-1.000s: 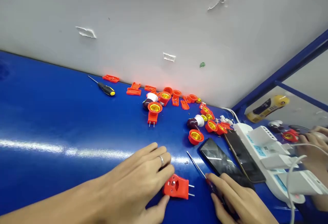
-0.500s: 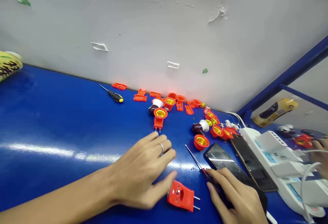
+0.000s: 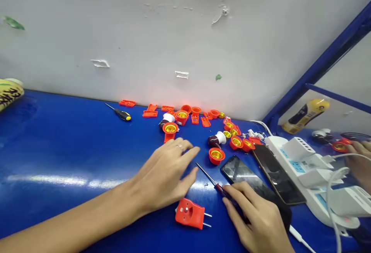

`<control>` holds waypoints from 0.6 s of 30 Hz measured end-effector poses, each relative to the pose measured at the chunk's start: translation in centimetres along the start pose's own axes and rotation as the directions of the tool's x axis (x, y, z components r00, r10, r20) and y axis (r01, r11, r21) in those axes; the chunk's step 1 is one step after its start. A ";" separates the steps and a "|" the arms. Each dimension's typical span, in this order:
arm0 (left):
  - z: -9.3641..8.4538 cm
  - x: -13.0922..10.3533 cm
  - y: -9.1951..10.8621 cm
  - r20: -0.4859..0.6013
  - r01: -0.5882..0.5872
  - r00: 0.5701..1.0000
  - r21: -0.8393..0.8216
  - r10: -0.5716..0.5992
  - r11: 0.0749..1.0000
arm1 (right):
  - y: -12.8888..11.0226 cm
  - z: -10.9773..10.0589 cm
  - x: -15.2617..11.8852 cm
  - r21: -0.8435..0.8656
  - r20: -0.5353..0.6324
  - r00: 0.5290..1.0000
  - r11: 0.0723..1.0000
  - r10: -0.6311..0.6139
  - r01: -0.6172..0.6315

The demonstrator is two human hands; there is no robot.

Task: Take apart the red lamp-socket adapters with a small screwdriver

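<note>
A: Red plug piece [image 3: 189, 214]: position, handling?

B: On the blue table [image 3: 66, 141], between left hand [image 3: 164, 172] and right hand [image 3: 257, 218]; judged light, stiff, slightly slippery; best held by the body's side edges, clear of the metal prongs [image 3: 207, 220], which may bend.

A: Grip?

B: Left loosely open, nothing seen in it, near a red socket [image 3: 170, 128]; right closed on the screwdriver [image 3: 208, 176], beside a black phone [image 3: 246, 177].
</note>
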State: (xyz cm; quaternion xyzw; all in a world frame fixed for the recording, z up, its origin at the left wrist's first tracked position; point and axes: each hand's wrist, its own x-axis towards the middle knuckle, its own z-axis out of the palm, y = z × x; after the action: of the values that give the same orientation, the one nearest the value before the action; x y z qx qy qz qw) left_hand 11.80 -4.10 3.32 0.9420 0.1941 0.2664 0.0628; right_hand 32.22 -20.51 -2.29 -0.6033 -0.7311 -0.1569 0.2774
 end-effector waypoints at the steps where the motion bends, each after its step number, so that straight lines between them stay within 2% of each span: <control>1: 0.3 1.0 0.7 0.062 0.047 0.997 0.020 -0.048 0.999 | 0.0 0.0 0.0 0.001 -0.003 1.000 1.000 0.000 0.000; 2: 0.8 2.0 1.3 0.117 0.098 0.988 0.034 -0.102 0.995 | 0.0 -0.1 -0.1 0.002 -0.009 1.000 1.000 0.001 -0.001; 4: 2.0 3.8 2.1 0.133 0.144 0.980 0.048 -0.149 0.988 | 0.0 -0.2 -0.1 -0.003 -0.019 1.000 1.000 0.006 -0.006; 7: 3.6 5.6 2.3 0.142 0.150 0.978 0.033 -0.153 0.988 | 0.1 -0.3 0.0 -0.003 -0.026 1.000 1.000 0.002 -0.002; 9: 3.9 5.8 2.0 0.129 0.116 0.985 0.016 -0.117 0.993 | 0.2 -0.3 0.0 0.020 -0.043 0.999 1.000 -0.001 0.002; 12: 2.7 4.8 1.5 0.094 -0.010 0.996 -0.023 0.012 1.000 | 0.4 -0.1 -0.1 0.084 -0.104 0.994 0.996 0.014 -0.005; 15: 0.6 2.5 1.3 -0.023 -0.130 0.992 -0.151 0.128 0.980 | 0.4 0.0 -0.6 0.135 -0.166 0.984 0.990 0.061 -0.039; 18: -0.7 0.0 1.2 -0.095 -0.095 0.993 -0.278 0.071 0.956 | 0.7 0.0 -1.4 0.088 -0.187 0.974 0.990 0.124 -0.109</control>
State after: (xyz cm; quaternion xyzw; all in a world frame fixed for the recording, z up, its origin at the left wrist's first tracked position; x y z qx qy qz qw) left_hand 11.83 -5.15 4.12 0.9188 0.1167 0.3329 0.1772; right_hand 33.04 -21.52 -3.18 -0.6161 -0.6697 -0.1696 0.3784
